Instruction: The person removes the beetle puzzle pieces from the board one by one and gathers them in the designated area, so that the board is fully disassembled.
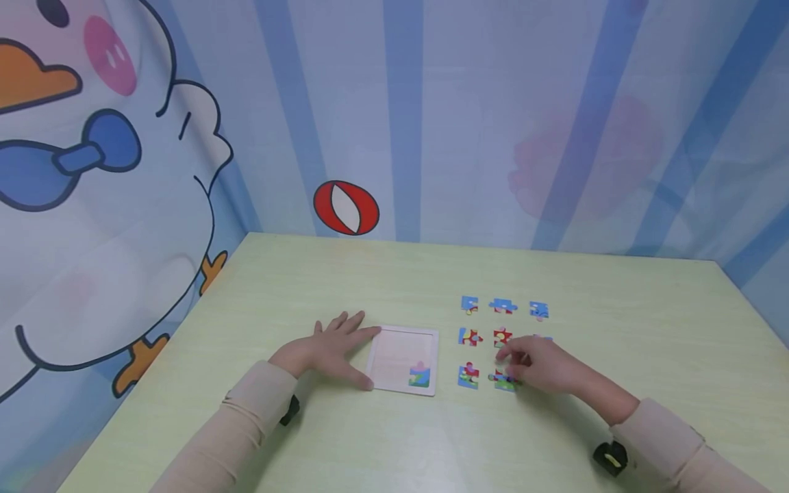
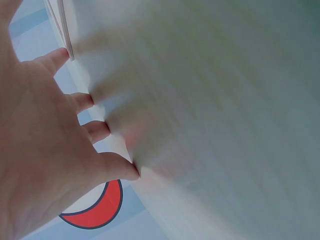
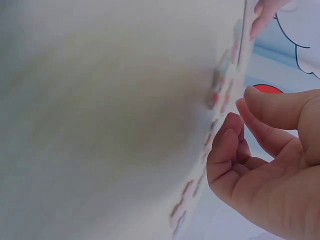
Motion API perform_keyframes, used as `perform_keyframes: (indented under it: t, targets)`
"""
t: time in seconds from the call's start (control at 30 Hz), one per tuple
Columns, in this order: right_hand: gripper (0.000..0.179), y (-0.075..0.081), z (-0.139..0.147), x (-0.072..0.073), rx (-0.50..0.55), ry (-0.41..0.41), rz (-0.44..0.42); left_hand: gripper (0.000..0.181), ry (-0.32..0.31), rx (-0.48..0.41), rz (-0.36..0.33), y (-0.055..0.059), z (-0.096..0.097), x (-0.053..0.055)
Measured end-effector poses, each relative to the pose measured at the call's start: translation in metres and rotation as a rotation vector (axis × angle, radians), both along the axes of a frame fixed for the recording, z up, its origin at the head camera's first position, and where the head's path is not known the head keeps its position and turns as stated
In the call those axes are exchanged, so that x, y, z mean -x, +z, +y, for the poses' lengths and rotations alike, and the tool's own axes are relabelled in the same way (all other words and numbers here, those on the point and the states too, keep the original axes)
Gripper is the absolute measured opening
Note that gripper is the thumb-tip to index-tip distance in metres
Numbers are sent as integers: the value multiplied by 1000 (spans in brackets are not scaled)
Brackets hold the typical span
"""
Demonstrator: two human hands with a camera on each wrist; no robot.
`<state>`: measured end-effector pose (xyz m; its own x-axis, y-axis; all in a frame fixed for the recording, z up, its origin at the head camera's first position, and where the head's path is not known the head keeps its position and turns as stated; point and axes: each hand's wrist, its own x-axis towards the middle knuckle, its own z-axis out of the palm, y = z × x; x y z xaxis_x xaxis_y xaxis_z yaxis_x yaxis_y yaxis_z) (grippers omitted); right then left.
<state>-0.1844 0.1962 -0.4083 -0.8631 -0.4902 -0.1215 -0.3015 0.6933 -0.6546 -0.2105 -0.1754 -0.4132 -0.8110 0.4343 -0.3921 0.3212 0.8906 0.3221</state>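
A shallow white puzzle frame (image 1: 381, 359) lies on the table, with one blue and green puzzle piece (image 1: 420, 376) in its lower right corner. My left hand (image 1: 333, 348) is spread flat beside it, index fingertip and thumb at the frame's left edge. Over the loose pieces hovers my right hand (image 1: 545, 366), fingers bent, thumb and index tips close together; the right wrist view shows no piece between these fingers (image 3: 260, 125). Just below its fingertips is a green and red puzzle piece (image 1: 504, 381), partly covered. Above them sits a red and yellow puzzle piece (image 1: 502, 336).
Loose pieces lie in rows right of the frame: a blue top row with a middle piece (image 1: 503, 305), then a left-hand piece (image 1: 470, 337) and a lower left piece (image 1: 468, 375). One piece (image 1: 544, 337) is mostly hidden behind my right hand. A printed curtain (image 1: 468, 123) borders the table.
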Motion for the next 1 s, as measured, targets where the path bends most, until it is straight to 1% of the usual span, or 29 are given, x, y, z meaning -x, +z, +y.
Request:
perform_keyframes:
  t: [0.1,0.17,0.23,0.43,0.53,0.8,1.0]
  targets:
    - [20,5,-4,1,30,-6,-17,97,0,1,-1,2,0,-1]
    - [20,8,-8,1,32,-16,-21,97,0,0,-3,3,1,-1]
    - [20,12,-13,2,34,-8,-13,97,-1,-1,-3,3,0,-1]
    - [23,18,-33,4,51,62,32,97,-1,-4,-4,2,0,0]
    - [25,18,-45,5,55,81,28,97,1,-7,-4,2,1,-1]
    - [31,20,-77,6,63,100,-15,97,-3,-4,5,1,0,0]
    - [32,17,-99,7,47,126,-35,96,-1,2,10,0,0,0]
